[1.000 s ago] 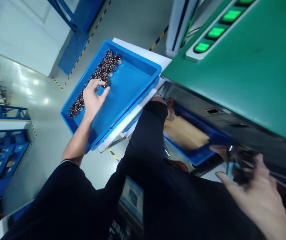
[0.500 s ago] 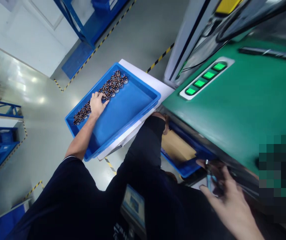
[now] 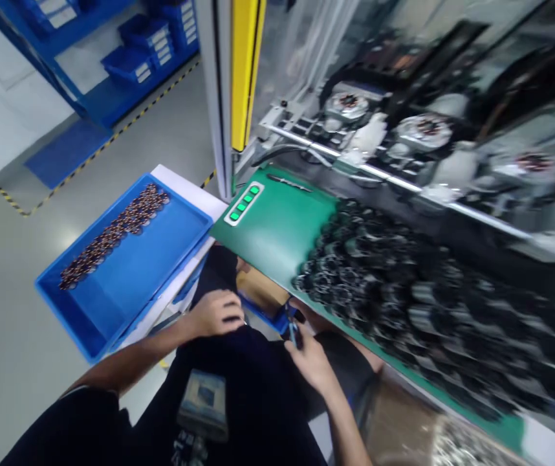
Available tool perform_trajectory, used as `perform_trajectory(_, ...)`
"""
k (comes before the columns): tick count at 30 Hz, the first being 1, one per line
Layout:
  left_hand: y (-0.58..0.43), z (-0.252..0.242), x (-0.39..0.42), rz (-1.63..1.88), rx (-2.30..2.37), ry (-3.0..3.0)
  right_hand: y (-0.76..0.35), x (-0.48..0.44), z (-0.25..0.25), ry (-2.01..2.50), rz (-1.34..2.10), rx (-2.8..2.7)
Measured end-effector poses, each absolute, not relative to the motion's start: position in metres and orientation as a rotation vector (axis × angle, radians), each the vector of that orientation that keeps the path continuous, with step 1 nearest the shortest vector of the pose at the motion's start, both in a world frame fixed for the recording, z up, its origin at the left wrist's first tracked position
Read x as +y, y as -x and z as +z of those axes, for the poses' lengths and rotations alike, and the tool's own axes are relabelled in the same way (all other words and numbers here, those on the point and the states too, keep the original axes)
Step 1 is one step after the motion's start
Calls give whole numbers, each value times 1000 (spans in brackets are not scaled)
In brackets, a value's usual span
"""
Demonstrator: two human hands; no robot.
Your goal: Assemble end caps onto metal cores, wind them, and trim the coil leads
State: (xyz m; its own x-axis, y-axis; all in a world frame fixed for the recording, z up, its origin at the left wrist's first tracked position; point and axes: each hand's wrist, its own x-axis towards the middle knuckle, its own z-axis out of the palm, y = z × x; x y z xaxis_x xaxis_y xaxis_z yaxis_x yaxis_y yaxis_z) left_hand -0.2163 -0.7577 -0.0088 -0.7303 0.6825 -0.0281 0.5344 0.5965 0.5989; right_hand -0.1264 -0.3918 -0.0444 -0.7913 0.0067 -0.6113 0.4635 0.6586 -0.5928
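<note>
A blue plastic tray (image 3: 64, 323) sits to my left, with a band of copper-wound coils (image 3: 112, 226) packed along its far side. My left hand (image 3: 217, 314) is curled in front of my dark shirt, away from the tray, and whatever its fingers cover is hidden. My right hand (image 3: 311, 362) pinches a small blue-handled tool (image 3: 293, 330), close to my left hand. A green workbench panel (image 3: 277, 220) runs to the right, carrying a blurred heap of black ring parts (image 3: 394, 291).
A lower blue bin lined with brown card (image 3: 258, 294) stands beneath the bench edge. Behind the bench is an automated winding machine (image 3: 379, 129) with a yellow-sided post (image 3: 244, 65). Blue shelving (image 3: 127, 58) and hazard-taped floor lie at the far left.
My view has swung right, revealing the machine and black parts. My left hand has left the coils and come back toward my body. My right hand still has the tool.
</note>
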Motion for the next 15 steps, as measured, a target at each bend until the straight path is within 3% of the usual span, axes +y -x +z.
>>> perform_trajectory(8, 173, -30, -586, 366, 1926, -1633, 67, -322, 59, -366, -976, 2183)
perform_trajectory(15, 173, -54, -508, -118, 1556, -1961, 6, -202, 234, -603, -785, 2339)
